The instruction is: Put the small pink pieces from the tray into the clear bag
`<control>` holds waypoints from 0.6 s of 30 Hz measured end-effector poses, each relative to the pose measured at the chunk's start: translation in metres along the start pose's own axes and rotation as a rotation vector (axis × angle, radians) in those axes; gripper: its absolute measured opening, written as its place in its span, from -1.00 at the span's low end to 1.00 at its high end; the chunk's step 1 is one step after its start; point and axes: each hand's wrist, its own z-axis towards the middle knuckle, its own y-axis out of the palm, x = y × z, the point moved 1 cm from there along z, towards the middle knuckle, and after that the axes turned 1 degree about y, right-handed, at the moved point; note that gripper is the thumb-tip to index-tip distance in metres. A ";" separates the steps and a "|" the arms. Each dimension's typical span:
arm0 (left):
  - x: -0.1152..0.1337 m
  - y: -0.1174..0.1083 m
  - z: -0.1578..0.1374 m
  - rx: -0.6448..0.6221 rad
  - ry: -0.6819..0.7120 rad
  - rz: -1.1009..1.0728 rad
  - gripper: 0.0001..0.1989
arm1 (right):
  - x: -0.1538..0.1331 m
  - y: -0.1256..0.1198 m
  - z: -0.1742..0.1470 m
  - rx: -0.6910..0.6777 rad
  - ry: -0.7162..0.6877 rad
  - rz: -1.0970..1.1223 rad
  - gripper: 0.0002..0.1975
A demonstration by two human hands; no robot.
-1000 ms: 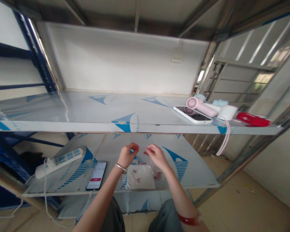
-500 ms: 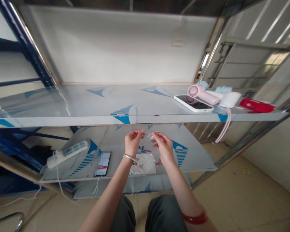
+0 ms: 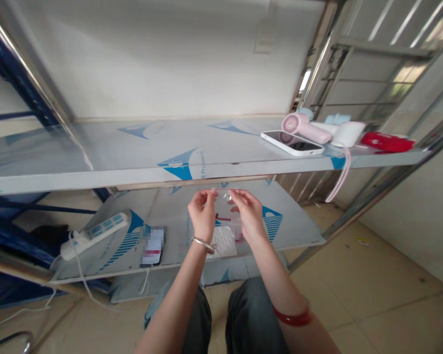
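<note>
My left hand (image 3: 203,210) pinches one top corner of a small clear plastic bag (image 3: 224,195), and my right hand (image 3: 248,212) pinches the other. A thin red line runs along the bag's upper edge, stretched between my fingertips. Below it, a short row of dark red beads (image 3: 224,218) shows; I cannot tell whether it lies in the bag or behind it. A white crumpled sheet or pouch (image 3: 224,242) lies on the lower shelf under my hands. Beside it, more clear plastic with small red bits (image 3: 239,238) is partly hidden by my right hand.
On the lower shelf (image 3: 180,246), a phone (image 3: 153,246) with a cable and a white power strip (image 3: 96,236) lie to the left. The upper shelf (image 3: 140,157) holds a white phone (image 3: 293,143), a pink handheld fan (image 3: 305,129) and a red pouch (image 3: 387,142).
The view has tipped and shifted slightly, so the shelves appear higher. Both hands keep their pinch on the bag, its red top edge now straighter and more level.
</note>
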 end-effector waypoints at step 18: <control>0.011 -0.014 0.001 -0.196 0.033 0.051 -0.81 | 0.001 0.004 -0.002 -0.037 -0.016 -0.050 -0.59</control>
